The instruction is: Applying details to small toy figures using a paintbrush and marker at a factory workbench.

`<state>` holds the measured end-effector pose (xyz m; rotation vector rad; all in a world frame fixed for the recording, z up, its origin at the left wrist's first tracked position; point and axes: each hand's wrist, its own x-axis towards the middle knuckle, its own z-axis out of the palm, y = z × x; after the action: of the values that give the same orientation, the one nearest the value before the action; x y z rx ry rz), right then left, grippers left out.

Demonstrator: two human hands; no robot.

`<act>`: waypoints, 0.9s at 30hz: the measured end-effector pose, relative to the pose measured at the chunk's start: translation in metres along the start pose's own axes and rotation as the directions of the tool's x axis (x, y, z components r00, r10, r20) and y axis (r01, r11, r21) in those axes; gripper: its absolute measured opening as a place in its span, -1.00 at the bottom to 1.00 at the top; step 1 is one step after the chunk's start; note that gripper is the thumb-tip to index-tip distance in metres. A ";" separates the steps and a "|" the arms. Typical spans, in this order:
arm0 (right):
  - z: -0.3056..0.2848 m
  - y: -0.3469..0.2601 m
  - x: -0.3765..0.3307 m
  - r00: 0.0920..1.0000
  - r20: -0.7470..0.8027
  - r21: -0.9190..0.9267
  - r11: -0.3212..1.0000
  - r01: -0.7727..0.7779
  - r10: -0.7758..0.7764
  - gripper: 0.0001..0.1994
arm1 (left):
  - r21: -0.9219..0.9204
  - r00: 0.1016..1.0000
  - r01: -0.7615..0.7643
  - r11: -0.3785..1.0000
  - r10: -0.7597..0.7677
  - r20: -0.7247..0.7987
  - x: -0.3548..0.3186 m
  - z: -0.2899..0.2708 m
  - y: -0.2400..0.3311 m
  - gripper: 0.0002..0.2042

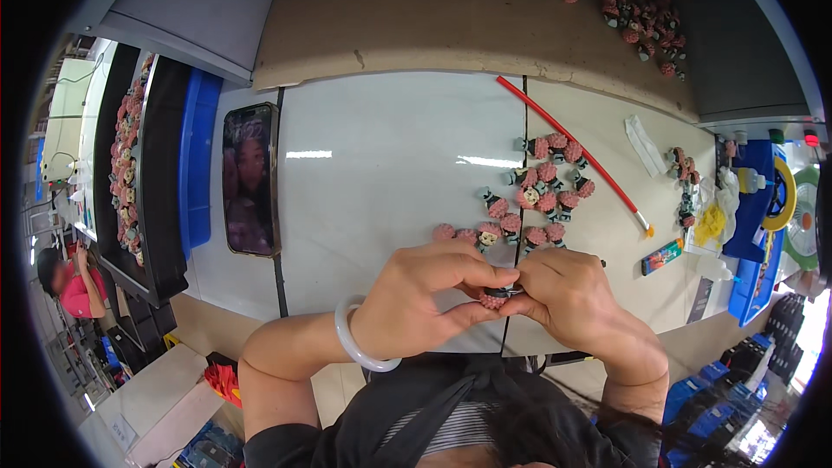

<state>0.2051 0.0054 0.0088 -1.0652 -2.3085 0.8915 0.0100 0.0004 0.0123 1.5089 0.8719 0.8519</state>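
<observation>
My left hand (pixel 431 298) and my right hand (pixel 568 290) meet over the near edge of the white table (pixel 381 165). Together they pinch one small pink bobbled figure (pixel 494 299); only its pink underside shows between my fingertips. A thin dark tool tip pokes out by my right fingers; what it is I cannot tell. A white bangle (pixel 354 342) sits on my left wrist. Just beyond my hands lies a cluster of several like pink figures (pixel 542 186) with dark bodies.
A phone (pixel 251 178) with a lit screen lies to the left. A dark tray (pixel 130 165) holds several pink figures beside a blue bin (pixel 201 156). A red rod (pixel 568 152), a yellow rag (pixel 711 224) and blue holders (pixel 758 208) lie right. A person in red (pixel 74 282) sits far left.
</observation>
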 end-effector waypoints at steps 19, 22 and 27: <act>0.004 0.000 -0.001 1.000 -0.020 -0.036 0.999 -0.015 0.015 -0.69 | 0.038 1.000 0.002 0.999 -0.001 -0.020 0.002 0.001 0.003 -0.71; 0.000 0.000 0.000 1.000 0.000 -0.048 0.999 0.016 -0.016 -0.67 | 0.032 1.000 -0.009 0.999 0.009 -0.002 0.001 0.000 -0.001 -0.70; -0.005 -0.009 0.000 0.995 -0.065 -0.032 0.996 -0.084 0.082 -0.67 | 0.032 0.994 -0.082 0.996 0.085 -0.075 0.001 0.003 -0.006 -0.70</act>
<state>0.2041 0.0025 0.0186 -1.1951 -2.2497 0.8390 0.0128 0.0002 0.0064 1.5550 0.8851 0.9673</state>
